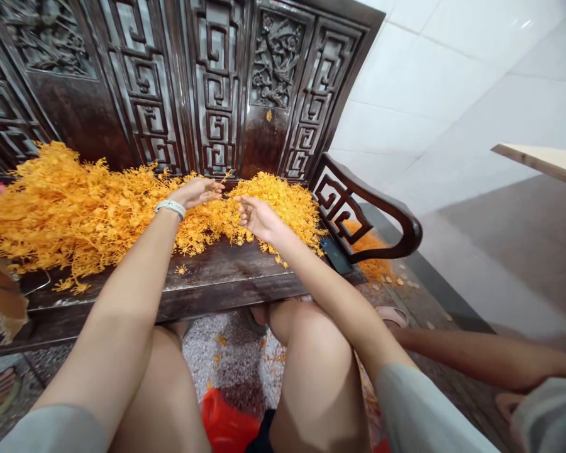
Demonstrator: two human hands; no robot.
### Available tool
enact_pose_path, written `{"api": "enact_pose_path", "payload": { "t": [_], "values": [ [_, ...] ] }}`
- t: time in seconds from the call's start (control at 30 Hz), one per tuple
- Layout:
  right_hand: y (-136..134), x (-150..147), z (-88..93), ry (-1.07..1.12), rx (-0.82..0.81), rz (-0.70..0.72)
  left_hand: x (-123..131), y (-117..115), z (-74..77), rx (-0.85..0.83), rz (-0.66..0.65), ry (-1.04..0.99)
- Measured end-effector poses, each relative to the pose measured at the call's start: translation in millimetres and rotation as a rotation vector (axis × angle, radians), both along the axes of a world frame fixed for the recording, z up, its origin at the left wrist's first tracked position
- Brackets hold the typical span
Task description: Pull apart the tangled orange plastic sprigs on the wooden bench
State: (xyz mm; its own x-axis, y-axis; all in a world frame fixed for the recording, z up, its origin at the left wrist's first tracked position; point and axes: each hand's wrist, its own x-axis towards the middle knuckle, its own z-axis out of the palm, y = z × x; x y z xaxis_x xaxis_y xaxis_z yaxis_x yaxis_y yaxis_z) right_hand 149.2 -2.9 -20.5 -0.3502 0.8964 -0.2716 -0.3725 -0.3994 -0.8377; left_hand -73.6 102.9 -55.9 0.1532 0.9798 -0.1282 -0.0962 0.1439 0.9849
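A big heap of orange plastic flower sprigs [70, 207] covers the seat of a dark carved wooden bench [217, 277]. My left hand [197, 190], with a white band on its wrist, reaches over the heap with fingers pinched on a thin orange sprig [226, 178]. My right hand [257, 217] rests on the pile just to the right, palm turned up and fingers curled round a small orange piece. The two hands are a few centimetres apart.
The bench's carved back [207, 88] rises behind the heap, its armrest [372, 214] at the right. A dark phone [336, 255] lies by the armrest. More orange pieces [370, 264] litter the floor. Another person's leg [476, 362] stretches in from the right. A red bag [226, 425] sits between my knees.
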Motion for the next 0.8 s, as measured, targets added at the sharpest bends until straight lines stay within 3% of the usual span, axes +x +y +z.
{"api": "enact_pose_path", "payload": {
  "t": [0.17, 0.37, 0.6, 0.7, 0.8],
  "values": [
    [-6.7, -12.2, -8.2, -0.250, 0.142, 0.024, 17.5, -4.3, 15.7, 0.116, -0.269, 0.105],
    [-3.5, -12.0, -15.6, -0.421, 0.256, -0.032, 55.9, -10.1, 33.9, 0.362, -0.423, 0.291],
    [-1.0, -7.7, -16.1, -0.495, 0.226, -0.208, 63.8, -10.3, 39.4, 0.398, -0.326, 0.424],
    [-1.3, -4.5, -18.0, -0.488, 0.232, -0.197, 57.5, -10.3, 39.8, 0.374, -0.229, 0.433],
    [2.3, -1.4, -21.1, -0.395, 0.245, -0.146, 55.7, -12.3, 41.3, 0.369, -0.228, 0.423]
  ]
}}
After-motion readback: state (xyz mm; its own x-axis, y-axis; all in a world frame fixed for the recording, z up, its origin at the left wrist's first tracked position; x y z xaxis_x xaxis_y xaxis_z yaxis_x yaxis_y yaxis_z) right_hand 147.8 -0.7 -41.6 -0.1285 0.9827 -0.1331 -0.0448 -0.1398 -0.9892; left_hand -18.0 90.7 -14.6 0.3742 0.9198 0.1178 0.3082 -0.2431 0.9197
